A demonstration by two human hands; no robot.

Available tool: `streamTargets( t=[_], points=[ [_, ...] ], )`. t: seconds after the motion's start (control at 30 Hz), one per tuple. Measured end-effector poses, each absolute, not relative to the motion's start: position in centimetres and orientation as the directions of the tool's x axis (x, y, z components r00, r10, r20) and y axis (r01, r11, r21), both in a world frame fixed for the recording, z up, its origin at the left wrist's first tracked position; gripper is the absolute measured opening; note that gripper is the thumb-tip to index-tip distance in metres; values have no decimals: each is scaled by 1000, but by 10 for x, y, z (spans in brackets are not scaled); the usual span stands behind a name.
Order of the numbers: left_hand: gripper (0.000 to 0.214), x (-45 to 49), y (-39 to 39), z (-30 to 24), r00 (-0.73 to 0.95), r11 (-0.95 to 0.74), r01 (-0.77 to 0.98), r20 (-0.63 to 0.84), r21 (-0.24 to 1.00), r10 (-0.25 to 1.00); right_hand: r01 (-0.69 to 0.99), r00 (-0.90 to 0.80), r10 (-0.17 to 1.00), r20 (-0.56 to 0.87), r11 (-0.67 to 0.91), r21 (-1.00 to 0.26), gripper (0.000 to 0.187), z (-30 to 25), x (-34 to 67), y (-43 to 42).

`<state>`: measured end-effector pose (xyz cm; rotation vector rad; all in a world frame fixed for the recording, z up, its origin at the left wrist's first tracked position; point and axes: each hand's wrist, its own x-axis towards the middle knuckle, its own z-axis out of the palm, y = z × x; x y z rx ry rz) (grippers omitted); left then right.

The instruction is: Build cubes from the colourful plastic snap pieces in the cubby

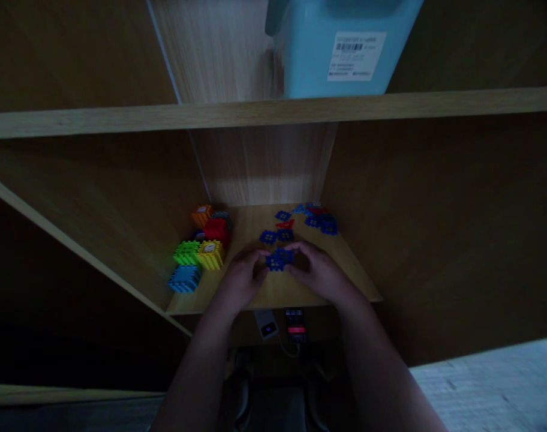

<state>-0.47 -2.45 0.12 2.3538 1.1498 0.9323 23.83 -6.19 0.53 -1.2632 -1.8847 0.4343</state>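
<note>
Between my two hands are dark blue square building tiles [279, 259] with toothed edges, held just above the shelf. My left hand [246, 273] pinches them from the left side, thumb and forefinger on the edge. On the opposite side, my right hand [315, 270] grips them with thumb and fingers. Whether the pieces are fully joined is too small to tell. Just beyond them lie two more blue tiles, a left one [268, 237] and a right one [285, 235], with a red triangular piece [285, 224] behind.
Stacked tiles stand at the left: yellow [211, 255], green [186, 252], light blue [185, 278], red [216, 230] and orange [202, 215]. A blue tile pile [328, 225] lies at the back right. Above is a shelf board [237, 114] with a blue bin [313, 66]. Below sits a phone [295, 324].
</note>
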Motion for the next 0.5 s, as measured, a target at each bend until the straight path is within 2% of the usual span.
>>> streamTargets(
  t=[0.27,0.5],
  points=[
    [35,-4,-24,2,361,-553,583,420,595,832,637,-272,852,448,508,-580,25,6,223,-58],
    [27,-5,-24,3,404,-578,556,413,597,816,670,-254,866,430,478,-567,34,8,226,-61]
  ],
)
